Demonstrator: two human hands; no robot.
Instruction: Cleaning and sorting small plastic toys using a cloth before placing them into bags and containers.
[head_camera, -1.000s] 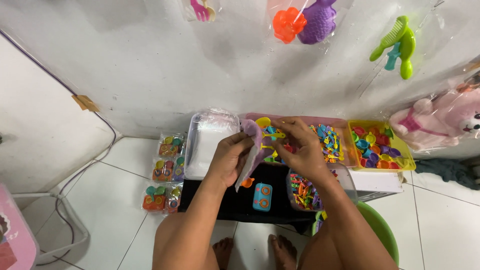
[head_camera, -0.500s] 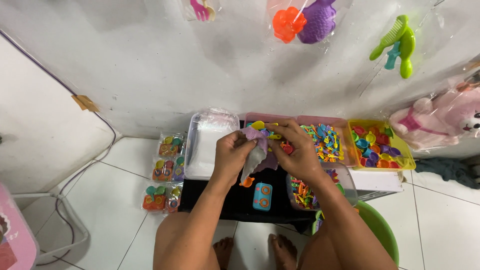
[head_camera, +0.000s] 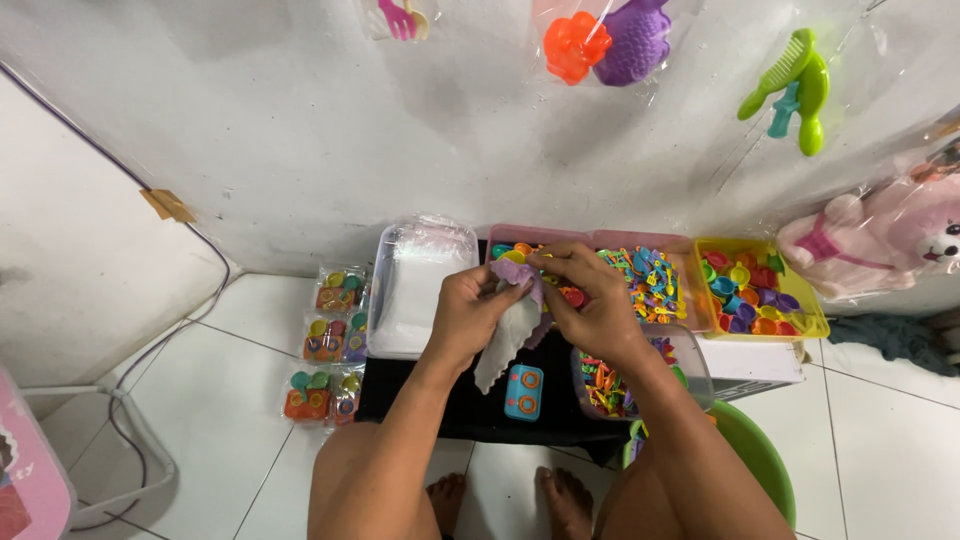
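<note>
My left hand (head_camera: 473, 312) grips a clear plastic bag (head_camera: 510, 335) that hangs down over the black board (head_camera: 440, 400). A purple toy piece (head_camera: 520, 272) sits at the bag's mouth, between both hands. My right hand (head_camera: 590, 300) pinches the bag's top edge by that purple piece, just in front of the pink tray (head_camera: 600, 242) of small colourful toys. A small blue toy with orange dials (head_camera: 523, 392) lies on the board under the bag.
A clear lidded box (head_camera: 415, 290) stands left of my hands. Packed toy sets (head_camera: 328, 350) lie on the floor at the left. A yellow tray (head_camera: 760, 290) of cups, a clear tub (head_camera: 610, 385) and a green basin (head_camera: 760, 455) are at the right. Bagged toys hang on the wall.
Both hands have drawn closer together at the bag's mouth. The purple piece has moved down to the bag's opening. The bag hangs a little lower over the board.
</note>
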